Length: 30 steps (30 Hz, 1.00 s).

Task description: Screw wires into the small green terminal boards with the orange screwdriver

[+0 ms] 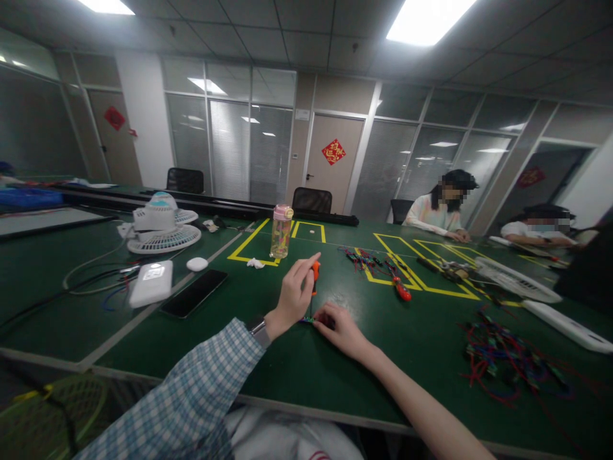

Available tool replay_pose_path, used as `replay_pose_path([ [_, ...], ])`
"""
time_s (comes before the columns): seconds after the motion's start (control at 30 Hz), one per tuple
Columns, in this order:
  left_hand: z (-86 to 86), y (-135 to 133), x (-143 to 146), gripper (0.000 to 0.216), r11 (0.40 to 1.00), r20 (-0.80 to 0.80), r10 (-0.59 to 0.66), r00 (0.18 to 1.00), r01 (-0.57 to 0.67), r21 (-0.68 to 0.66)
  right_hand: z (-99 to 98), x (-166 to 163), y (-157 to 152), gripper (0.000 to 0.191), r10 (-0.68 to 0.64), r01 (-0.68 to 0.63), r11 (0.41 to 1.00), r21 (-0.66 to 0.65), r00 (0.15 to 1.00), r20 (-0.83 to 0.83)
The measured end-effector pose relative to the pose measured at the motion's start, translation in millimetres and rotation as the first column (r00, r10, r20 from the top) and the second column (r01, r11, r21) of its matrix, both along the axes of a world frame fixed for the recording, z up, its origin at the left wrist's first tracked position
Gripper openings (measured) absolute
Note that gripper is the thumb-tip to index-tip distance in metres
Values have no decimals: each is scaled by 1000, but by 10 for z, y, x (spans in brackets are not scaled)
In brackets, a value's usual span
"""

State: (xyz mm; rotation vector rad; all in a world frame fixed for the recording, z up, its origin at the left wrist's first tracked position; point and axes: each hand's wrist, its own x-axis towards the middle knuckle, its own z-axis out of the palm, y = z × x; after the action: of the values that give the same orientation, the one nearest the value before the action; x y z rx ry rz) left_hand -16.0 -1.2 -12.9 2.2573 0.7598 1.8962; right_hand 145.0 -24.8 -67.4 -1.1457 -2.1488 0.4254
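Observation:
My left hand, in a plaid sleeve with a watch, is closed round an orange-handled screwdriver held upright, tip down on the green table. My right hand lies low on the table with its fingers pinched on a small dark wired part under the screwdriver tip; the part is too small to name.
A pink-lidded bottle stands behind my hands. A phone, a white power bank and a fan lie left. Another orange screwdriver and wire bundles lie right. Two people sit at the far right.

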Motion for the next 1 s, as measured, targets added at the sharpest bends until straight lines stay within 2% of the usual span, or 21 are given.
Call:
replay_pose_path([
  [0.13, 0, 11, 2, 30, 998, 17, 63, 998, -63, -2, -6, 10, 1, 5, 0, 0, 1000, -7, 1000, -3],
  [0.33, 3, 9, 0, 34, 1000, 6, -12, 1000, 12, -12, 14, 8, -12, 5, 5, -5, 1000, -13, 1000, -10],
  [0.53, -13, 26, 2, 29, 996, 39, 84, 996, -85, 21, 21, 6, -16, 5, -3, 3, 1000, -16, 1000, -10],
  [0.73, -18, 19, -1, 36, 1000, 33, -10, 999, 10, -9, 4, 3, -3, 6, 4, -4, 1000, -2, 1000, 1],
  [0.9, -7, 20, 1, 30, 997, 53, 75, 996, -76, 12, -5, -1, 3, 6, -11, 11, 1000, -8, 1000, 6],
  [1.0, -6, 16, -4, 30, 999, 30, 46, 998, -46, 11, -2, 3, 2, 6, -7, 7, 1000, -10, 1000, 5],
])
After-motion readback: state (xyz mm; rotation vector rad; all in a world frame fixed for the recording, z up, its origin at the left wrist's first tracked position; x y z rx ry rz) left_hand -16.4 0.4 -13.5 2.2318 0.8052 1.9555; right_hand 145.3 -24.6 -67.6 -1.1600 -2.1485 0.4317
